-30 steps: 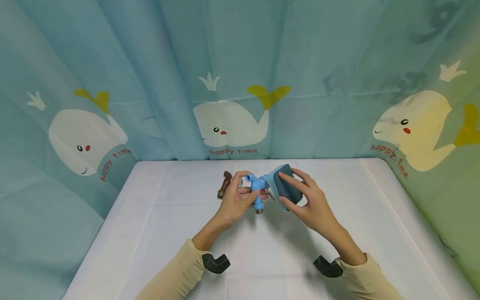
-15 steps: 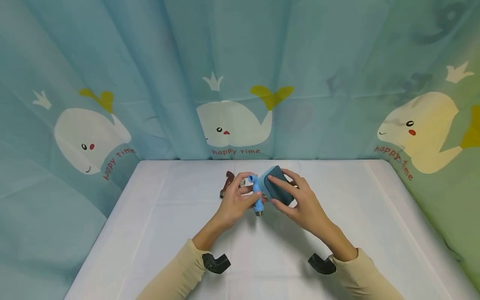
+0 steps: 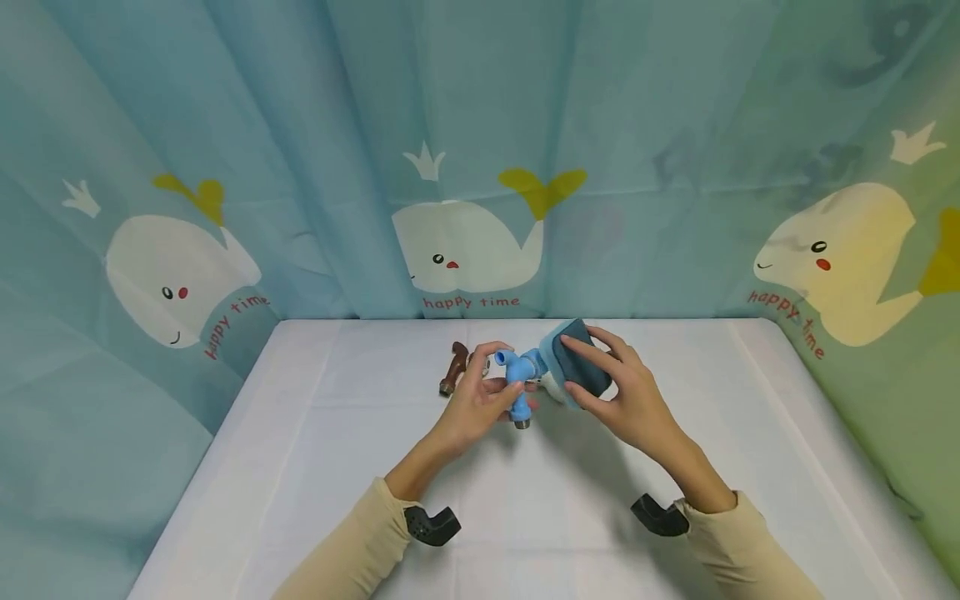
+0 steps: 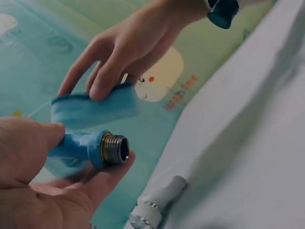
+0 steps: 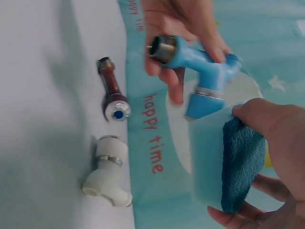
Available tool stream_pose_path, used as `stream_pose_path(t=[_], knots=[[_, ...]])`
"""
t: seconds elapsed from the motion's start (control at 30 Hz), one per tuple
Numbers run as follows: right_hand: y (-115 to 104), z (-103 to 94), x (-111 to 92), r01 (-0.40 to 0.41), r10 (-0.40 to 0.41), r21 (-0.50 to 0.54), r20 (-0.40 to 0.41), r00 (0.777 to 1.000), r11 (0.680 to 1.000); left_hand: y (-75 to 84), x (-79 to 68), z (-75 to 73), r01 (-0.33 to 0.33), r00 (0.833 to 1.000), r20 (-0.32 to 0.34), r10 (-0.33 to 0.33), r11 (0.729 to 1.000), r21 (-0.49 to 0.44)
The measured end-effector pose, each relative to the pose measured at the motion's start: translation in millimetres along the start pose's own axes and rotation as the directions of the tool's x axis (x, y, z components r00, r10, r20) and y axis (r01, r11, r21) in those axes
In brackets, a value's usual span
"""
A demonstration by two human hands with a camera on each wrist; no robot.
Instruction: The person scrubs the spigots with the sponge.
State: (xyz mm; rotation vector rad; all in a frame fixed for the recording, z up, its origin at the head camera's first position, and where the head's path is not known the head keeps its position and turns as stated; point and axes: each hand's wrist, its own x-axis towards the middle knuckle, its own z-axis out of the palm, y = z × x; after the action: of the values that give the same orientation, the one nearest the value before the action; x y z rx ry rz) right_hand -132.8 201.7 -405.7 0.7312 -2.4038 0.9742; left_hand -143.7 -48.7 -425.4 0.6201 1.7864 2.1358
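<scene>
A light blue faucet [image 3: 517, 375] with a threaded metal end is gripped between the thumb and fingers of my left hand [image 3: 472, 400], held above the table. My right hand [image 3: 626, 392] pinches a two-layer sponge [image 3: 585, 362], pale blue on one side and dark blue on the other. The sponge's pale side is at the faucet's handle end; in the right wrist view the faucet [image 5: 205, 71] and sponge [image 5: 209, 157] nearly meet or touch, I cannot tell which. The left wrist view shows the faucet's threaded end [image 4: 116, 149] facing outward.
A brown faucet [image 5: 112, 90] and a white faucet [image 5: 108, 171] lie on the white table [image 3: 360, 467] beyond my hands, partly hidden by them in the head view. A blue curtain [image 3: 480, 125] with whale prints stands behind the table's far edge.
My right hand has moved the sponge left over the faucet, then back right, showing the faucet's handle end again. My left hand has stayed nearly still with the faucet.
</scene>
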Motion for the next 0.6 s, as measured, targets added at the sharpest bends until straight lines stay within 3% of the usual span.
stream_pose_path(t=[0.23,0.6], knots=[[4,-9.2,-3,-0.046,0.045,0.03,0.005,0.999,0.999,-1.5,-0.3,-3.0,0.055,0.998,-0.022,-0.059,0.988,-0.144],[10,-12.8,-14,-0.074,0.073,0.024,0.028,0.997,0.997,-3.7,0.8,-10.1,0.108,0.977,-0.143,-0.159,0.944,-0.312]])
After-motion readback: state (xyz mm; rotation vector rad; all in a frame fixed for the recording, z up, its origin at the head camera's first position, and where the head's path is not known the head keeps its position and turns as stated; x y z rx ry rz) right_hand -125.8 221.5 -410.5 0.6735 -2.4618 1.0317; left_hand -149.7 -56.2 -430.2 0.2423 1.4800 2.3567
